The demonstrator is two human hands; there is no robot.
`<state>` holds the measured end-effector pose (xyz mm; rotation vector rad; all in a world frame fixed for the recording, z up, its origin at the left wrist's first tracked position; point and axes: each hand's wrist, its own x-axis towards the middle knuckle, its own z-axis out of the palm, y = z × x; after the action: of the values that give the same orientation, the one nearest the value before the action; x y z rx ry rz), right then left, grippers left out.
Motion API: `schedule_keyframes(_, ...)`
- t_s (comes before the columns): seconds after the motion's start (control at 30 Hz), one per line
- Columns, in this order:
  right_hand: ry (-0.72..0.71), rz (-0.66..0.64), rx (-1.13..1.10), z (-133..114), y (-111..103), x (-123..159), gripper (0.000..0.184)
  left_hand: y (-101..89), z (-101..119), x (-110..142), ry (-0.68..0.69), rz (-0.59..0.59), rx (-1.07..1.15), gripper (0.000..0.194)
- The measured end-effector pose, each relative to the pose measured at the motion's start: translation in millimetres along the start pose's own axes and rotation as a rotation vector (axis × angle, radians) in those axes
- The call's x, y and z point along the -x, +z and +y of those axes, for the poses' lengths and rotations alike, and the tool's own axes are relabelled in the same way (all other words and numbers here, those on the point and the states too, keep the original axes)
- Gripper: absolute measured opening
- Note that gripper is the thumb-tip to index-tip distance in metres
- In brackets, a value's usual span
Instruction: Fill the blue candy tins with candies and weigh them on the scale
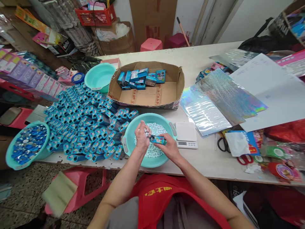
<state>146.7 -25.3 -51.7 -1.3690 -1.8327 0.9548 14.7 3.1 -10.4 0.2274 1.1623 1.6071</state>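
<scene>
My left hand (142,137) is cupped shut on a handful of small white candies above a teal basin (128,140) that is full of the same candies. My right hand (168,147) holds a small blue candy box (157,139) on its side, its open end toward my left hand. Both hands hover over the basin at the table's front edge. A large heap of blue boxes (83,124) lies just left of the basin.
A cardboard tray (152,92) with several blue boxes stands behind the basin. A small white scale (186,135) sits to its right, holographic sheets (214,98) beyond. An empty teal bowl (98,76) and a bowl of blue caps (27,144) are at left. Scissors (243,159) lie at right.
</scene>
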Motion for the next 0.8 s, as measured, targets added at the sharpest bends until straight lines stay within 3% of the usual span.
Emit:
schedule_keyframes(0.3, 0.015, -0.02, -0.027, 1, 1, -4, 0.027, 0.5, -2, -4, -0.001, 0.013, -0.004, 0.051)
schedule_keyframes(0.4, 0.059, -0.022, -0.071, -2, -8, -3, 0.03, -7.8, 1, -11, 0.004, -0.01, -0.029, 0.052)
schedule_keyframes(0.47, 0.094, -0.012, -0.125, -5, -23, -1, 0.034, -22.1, -2, -14, 0.052, -0.021, -0.207, 0.049)
schedule_keyframes(0.53, 0.136, 0.026, -0.175, -5, -44, 1, 0.04, -43.4, -7, -15, 0.08, -0.092, -0.557, 0.042)
schedule_keyframes(0.63, 0.237, 0.184, -0.152, 6, -84, 3, 0.048, -80.0, -15, -10, 0.103, -0.232, -1.027, 0.038)
schedule_keyframes(0.73, 0.362, 0.372, -0.001, 36, -116, 0, 0.059, -106.2, -14, 2, 0.188, -0.187, -1.074, 0.019)
schedule_keyframes(0.8, 0.438, 0.4, 0.104, 60, -124, -4, 0.06, -114.2, -7, 13, 0.279, -0.093, -1.036, 0.013)
